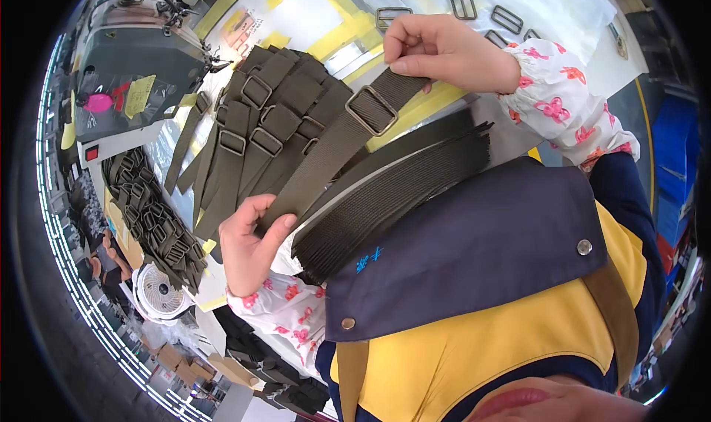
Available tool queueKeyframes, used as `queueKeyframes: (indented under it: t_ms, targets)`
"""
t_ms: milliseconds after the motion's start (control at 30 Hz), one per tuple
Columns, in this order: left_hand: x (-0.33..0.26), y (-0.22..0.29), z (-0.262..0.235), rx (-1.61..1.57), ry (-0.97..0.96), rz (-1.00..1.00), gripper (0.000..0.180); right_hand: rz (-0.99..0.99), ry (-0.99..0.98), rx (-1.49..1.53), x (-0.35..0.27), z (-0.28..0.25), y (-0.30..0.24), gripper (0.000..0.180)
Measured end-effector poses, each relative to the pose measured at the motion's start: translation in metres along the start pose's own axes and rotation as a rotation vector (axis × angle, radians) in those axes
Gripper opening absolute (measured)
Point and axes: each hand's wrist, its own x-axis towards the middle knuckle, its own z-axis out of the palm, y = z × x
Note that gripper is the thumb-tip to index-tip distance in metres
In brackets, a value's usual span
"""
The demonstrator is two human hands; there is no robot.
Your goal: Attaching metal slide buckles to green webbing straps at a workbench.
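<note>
A dark olive webbing strap (320, 163) is stretched between my two hands. My left hand (255, 240) pinches its lower end between thumb and fingers. At the upper end, my right hand (441, 52) grips the strap with thumb and curled fingers. A rectangular metal slide buckle (372, 111) is threaded on the strap, nearer my right hand. Just below the strap, a thick stack of cut webbing strips (392, 192) lies along the table edge. Beyond my left hand is a pile of straps with buckles (278, 104).
Several loose metal buckles (463, 6) lie on a clear plastic bag at the far right. A grey sewing machine (137, 59) stands at the far left. Bundled buckled straps (152, 215) hang by the table's left edge, above a white fan (161, 289). Yellow tape (326, 44) marks the tabletop.
</note>
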Motion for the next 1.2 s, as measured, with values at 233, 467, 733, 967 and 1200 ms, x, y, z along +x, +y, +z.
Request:
queueKeyframes:
  t_ms: [233, 467, 733, 967, 1200]
  targets:
    - [-0.019, -0.059, -0.004, 0.04, -0.015, -0.102, 0.014, 0.009, 0.023, -0.104, 0.021, 0.013, 0.011, 0.006]
    - [-0.042, -0.071, -0.004, 0.301, 0.094, -0.137, 0.013, -0.039, 0.129, -0.167, 0.014, 0.019, 0.007, 0.006]
    - [-0.052, -0.094, -0.024, -0.097, 0.374, -0.188, 0.016, -0.086, 0.02, -0.22, 0.032, 0.019, 0.005, 0.012]
    - [-0.021, -0.054, -0.028, 0.82, 0.653, 0.146, 0.03, -0.253, 0.054, -0.387, 0.045, 0.02, -0.018, 0.027]
    - [0.035, 0.026, 0.093, 0.454, 0.035, 0.589, 0.021, 0.019, 0.198, -0.694, -0.025, -0.072, -0.026, 0.019]
